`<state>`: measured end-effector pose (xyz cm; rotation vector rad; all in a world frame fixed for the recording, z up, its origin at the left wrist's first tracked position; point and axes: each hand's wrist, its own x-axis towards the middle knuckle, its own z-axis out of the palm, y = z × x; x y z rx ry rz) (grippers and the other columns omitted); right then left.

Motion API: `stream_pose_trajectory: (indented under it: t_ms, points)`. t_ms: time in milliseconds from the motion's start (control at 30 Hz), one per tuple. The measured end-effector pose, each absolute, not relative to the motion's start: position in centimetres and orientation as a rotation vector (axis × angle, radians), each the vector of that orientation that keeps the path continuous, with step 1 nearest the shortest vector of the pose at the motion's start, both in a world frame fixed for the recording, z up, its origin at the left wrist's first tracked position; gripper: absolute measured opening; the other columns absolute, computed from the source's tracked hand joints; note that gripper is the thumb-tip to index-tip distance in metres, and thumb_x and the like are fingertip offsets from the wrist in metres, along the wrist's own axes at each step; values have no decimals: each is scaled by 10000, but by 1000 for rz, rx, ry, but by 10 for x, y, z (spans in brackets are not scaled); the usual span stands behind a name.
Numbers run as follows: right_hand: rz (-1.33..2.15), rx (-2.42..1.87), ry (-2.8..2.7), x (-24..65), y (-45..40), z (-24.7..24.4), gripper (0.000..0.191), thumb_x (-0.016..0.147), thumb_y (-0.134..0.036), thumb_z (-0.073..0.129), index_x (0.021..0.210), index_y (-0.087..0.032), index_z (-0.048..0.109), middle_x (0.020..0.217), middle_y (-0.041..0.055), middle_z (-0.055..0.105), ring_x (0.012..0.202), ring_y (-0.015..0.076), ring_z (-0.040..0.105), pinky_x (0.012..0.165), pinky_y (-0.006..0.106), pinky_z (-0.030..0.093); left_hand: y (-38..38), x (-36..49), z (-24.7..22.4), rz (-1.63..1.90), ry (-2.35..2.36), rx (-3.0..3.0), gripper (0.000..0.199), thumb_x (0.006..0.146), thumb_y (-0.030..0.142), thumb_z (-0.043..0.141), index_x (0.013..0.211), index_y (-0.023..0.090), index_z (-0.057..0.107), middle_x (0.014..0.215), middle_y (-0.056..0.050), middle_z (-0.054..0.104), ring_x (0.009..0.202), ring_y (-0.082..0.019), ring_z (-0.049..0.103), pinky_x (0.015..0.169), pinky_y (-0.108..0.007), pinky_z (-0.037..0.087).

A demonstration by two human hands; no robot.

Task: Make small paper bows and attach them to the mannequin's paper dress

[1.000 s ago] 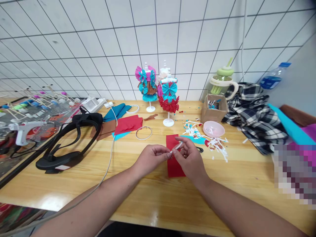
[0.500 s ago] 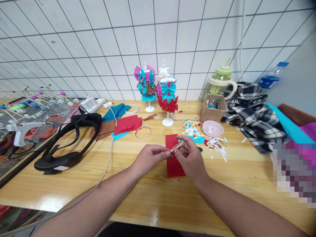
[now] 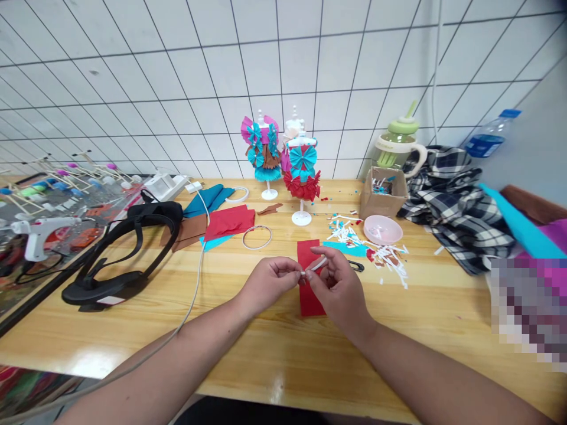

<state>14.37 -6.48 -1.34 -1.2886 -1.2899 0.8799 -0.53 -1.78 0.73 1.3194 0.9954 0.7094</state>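
Between my two hands is a narrow white strip [image 3: 317, 265], held above a red paper rectangle [image 3: 309, 295] on the table. My left hand [image 3: 275, 282] pinches its left end between thumb and forefinger. The thumb and fingers of my right hand [image 3: 339, 285] close on its other part, and the strip slants up along them. Just right of my right hand lies a small black object [image 3: 356, 266], partly hidden. A blue paper piece [image 3: 341, 247] and a heap of white scraps [image 3: 392, 262] lie beyond that hand.
Dress forms in paper outfits [image 3: 302, 168] stand by the wall. Folded red paper [image 3: 230, 223], a tape ring [image 3: 257, 238] and a black headset [image 3: 128, 254] lie left. A pink bowl [image 3: 383, 230], cardboard box [image 3: 384, 195] and jug [image 3: 397, 144] stand right. A cable [image 3: 197, 283] crosses my left forearm.
My right hand has shifted slightly left and tilted, baring more of the black object. My left hand has moved in a little, and the white strip lies at a different slant.
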Motion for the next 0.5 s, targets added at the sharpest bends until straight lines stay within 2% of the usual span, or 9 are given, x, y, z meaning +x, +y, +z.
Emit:
stream_pose_trajectory:
  t_ms: [500]
  points:
    - [920, -1287, -1222, 144, -62, -15, 380, 789, -262, 595, 1160, -227, 523, 656, -41, 534, 501, 106, 438, 467, 235, 360, -20, -6, 8, 652, 970, 1409, 154, 748, 255, 620, 718, 169, 743, 715, -21, 726, 725, -161, 660, 744, -259, 505]
